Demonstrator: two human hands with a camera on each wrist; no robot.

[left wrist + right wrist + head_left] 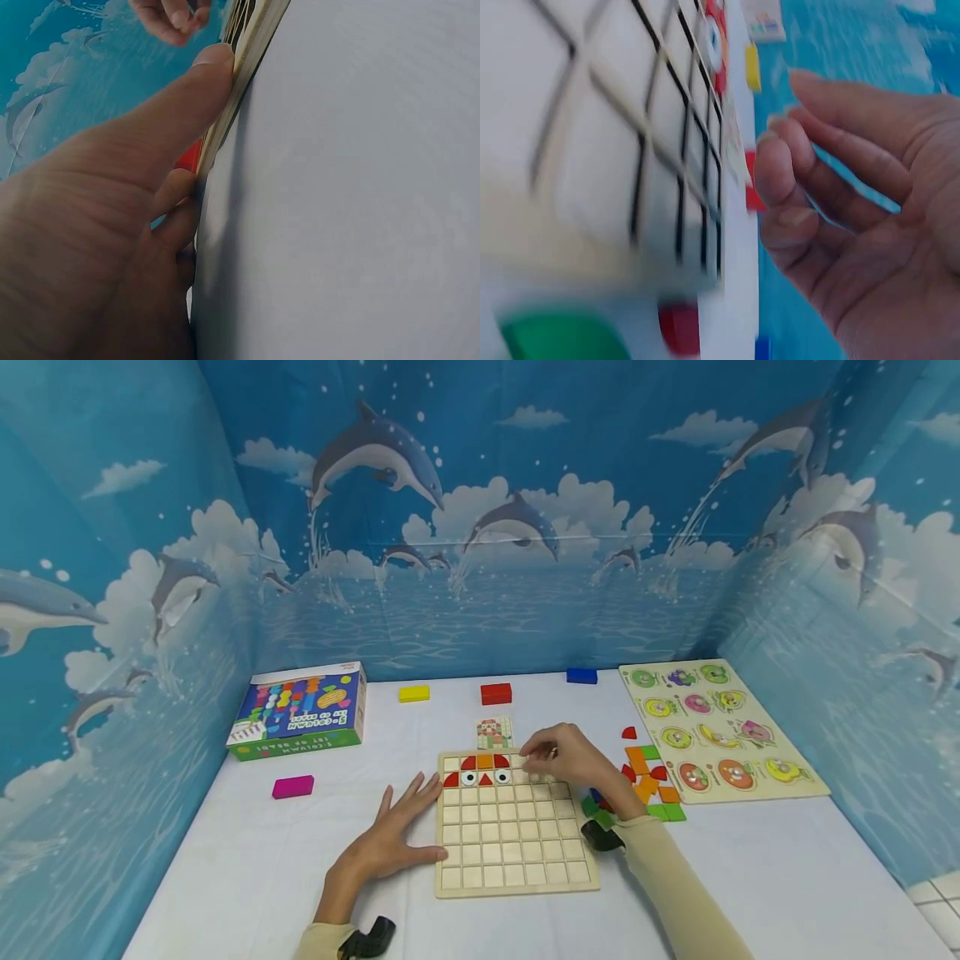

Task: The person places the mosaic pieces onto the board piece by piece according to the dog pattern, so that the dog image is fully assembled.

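Observation:
A wooden grid board (pixel 517 847) lies on the white cloth. Near its top left sit red curved pieces (pixel 501 762), an orange square (pixel 485 762), a red triangle (pixel 485 781) and two eye tiles (pixel 468 777). My left hand (pixel 393 835) rests spread at the board's left edge; in the left wrist view the thumb (pixel 202 82) touches that edge. Over the top right of the grid hovers my right hand (pixel 570 758), its fingers loosely bent. The right wrist view shows thumb and forefinger apart, no piece between them. A patterned picture card (pixel 493 732) lies just beyond the board.
Loose coloured pieces (pixel 643 788) are scattered right of the board, partly behind the right forearm. Beyond them lies a fruit puzzle board (pixel 720 727). A boxed bead set (pixel 300 706) stands back left. Yellow (pixel 414 694), red (pixel 496 694), blue (pixel 582 676) and magenta (pixel 292 787) blocks lie about.

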